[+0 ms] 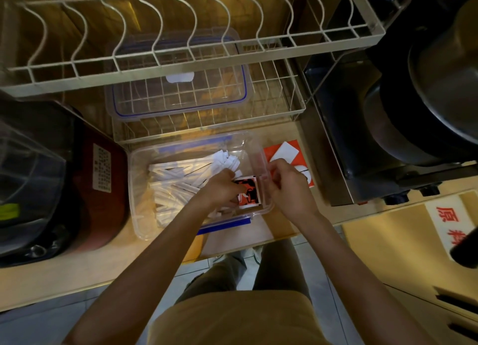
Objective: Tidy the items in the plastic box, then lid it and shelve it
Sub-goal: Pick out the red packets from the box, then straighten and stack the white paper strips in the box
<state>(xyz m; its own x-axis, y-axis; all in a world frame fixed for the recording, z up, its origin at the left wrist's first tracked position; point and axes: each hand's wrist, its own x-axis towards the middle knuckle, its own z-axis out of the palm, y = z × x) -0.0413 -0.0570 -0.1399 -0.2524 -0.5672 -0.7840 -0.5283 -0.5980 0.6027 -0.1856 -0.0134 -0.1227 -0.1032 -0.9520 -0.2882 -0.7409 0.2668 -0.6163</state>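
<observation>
A clear plastic box (139,189) with blue clips stands on the counter, full of white paper-wrapped sticks (176,184). At its right end lies a red, black and white packet (249,189). My left hand (222,189) reaches inside the box and rests on that packet with fingers curled on it. My right hand (287,184) grips the box's right rim (263,161). The clear lid with a blue seal (181,86) lies on the lower wire shelf (284,107) behind the box.
A white wire dish rack (181,60) hangs above the lower shelf. Red-and-white cartons (287,153) lie right of the box. A dark red appliance (103,189) stands left, a black metal machine (388,138) right. The counter edge runs just below the box.
</observation>
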